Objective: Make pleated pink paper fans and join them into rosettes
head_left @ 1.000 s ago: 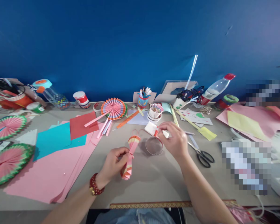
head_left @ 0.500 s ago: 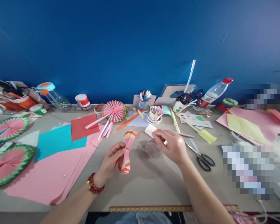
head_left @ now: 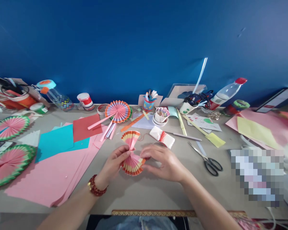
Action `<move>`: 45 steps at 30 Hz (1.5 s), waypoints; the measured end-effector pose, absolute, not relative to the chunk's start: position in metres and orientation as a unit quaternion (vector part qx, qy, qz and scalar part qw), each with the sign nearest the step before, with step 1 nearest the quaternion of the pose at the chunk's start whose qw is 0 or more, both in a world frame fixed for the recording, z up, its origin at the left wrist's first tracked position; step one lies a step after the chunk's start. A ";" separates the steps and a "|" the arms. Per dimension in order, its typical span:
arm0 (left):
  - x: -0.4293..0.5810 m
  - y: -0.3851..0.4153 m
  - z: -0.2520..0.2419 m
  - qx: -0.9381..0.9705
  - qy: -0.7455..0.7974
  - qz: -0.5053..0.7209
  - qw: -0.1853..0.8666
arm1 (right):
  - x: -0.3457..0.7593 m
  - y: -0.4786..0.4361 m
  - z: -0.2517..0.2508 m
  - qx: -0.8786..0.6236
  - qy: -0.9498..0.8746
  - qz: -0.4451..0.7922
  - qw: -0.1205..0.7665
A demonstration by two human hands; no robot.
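A pleated paper fan (head_left: 132, 163) in pink, cream and orange is pinched at its waist by my left hand (head_left: 114, 161). Its upper and lower ends both flare out, like a bow. At the lower end's right edge, the fingertips of my right hand (head_left: 164, 163) grip the pleats; part of that contact is hidden. Just beyond my right hand lies a white card (head_left: 169, 140) wound with red thread (head_left: 162, 136). Loose thread curves from the card's left side toward the paper. A round clear object by the card is mostly covered by my right hand.
Black-handled scissors (head_left: 212, 166) lie to the right. Pink sheets (head_left: 60, 175), blue sheets (head_left: 55, 142) and a red sheet (head_left: 87, 127) cover the left. A finished round fan (head_left: 118, 111), a pen cup (head_left: 148, 104), a white cup (head_left: 161, 115) and a bottle (head_left: 227, 94) stand or lie farther back.
My right hand has moved left and down from the thread card to the paper's lower end. That end has spread wider to the right. The card with red thread now shows fully.
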State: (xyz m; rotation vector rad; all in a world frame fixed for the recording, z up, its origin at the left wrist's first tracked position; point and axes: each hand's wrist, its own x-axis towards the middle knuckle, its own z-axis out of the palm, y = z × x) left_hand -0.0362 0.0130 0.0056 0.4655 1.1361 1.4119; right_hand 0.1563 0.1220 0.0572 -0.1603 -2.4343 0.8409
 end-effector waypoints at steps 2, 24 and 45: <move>-0.037 0.013 0.006 0.204 0.492 0.607 0.590 | 0.157 0.123 0.056 -0.085 -0.907 0.306 0.275; -0.038 0.012 0.012 0.409 0.567 0.511 0.499 | 0.163 0.132 0.061 -0.160 -0.866 0.333 0.337; -0.041 0.010 0.005 0.434 0.577 0.500 0.478 | 0.162 0.127 0.057 -0.198 -0.865 0.301 0.349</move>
